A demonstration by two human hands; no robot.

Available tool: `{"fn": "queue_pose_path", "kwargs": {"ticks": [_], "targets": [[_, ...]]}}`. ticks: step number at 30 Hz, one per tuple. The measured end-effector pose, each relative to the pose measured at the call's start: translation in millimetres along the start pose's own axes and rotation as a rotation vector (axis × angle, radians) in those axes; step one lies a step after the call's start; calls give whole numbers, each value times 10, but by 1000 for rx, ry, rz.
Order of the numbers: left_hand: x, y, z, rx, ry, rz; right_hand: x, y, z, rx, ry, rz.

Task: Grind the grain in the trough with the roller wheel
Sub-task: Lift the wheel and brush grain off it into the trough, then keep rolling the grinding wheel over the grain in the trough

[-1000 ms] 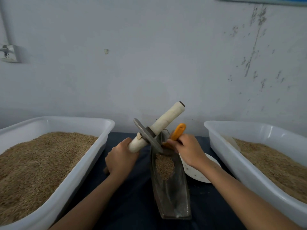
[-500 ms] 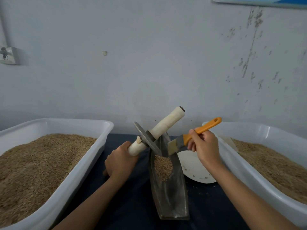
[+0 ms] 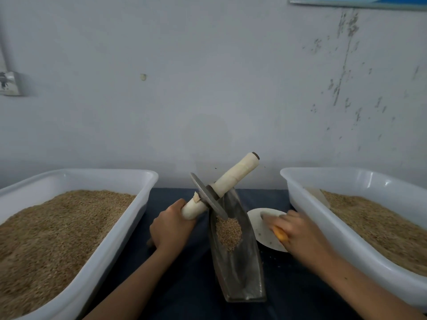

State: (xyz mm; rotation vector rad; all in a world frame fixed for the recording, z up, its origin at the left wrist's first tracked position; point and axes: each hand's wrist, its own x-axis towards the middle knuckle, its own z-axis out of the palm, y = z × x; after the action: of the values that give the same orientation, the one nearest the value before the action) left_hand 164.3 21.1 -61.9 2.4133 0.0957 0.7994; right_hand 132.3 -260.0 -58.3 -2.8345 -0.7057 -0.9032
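Observation:
A dark metal boat-shaped trough (image 3: pixel 240 278) lies lengthwise on the dark blue cloth between my arms. A small heap of grain (image 3: pixel 228 232) sits in its far half. My left hand (image 3: pixel 171 227) grips the near white handle of the roller wheel (image 3: pixel 208 198). The wheel's metal disc is tilted, its lower edge at the trough's far end just above the grain, and the other handle points up to the right. My right hand (image 3: pixel 298 234) holds an orange-handled brush (image 3: pixel 278 233) down over a white plate (image 3: pixel 261 229) to the right of the trough.
A large white tub of grain (image 3: pixel 76 227) stands on the left and another white tub (image 3: pixel 346 232) on the right, each close to an arm. A grey wall rises right behind the table. Loose crumbs lie on the cloth near the plate.
My right hand has carried the brush from the trough's far end, up and to the right, then down onto the white plate. My left hand and the roller wheel have stayed almost still.

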Motion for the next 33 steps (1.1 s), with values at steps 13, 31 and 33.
{"fn": "queue_pose_path", "kwargs": {"ticks": [13, 31, 33], "targets": [[114, 7, -74, 118, 21, 156, 194, -164, -347, -259, 171, -44], [444, 255, -26, 385, -118, 452, 895, -237, 75, -63, -90, 11], [458, 232, -24, 388, -140, 452, 887, -228, 116, -35, -83, 8]]}}
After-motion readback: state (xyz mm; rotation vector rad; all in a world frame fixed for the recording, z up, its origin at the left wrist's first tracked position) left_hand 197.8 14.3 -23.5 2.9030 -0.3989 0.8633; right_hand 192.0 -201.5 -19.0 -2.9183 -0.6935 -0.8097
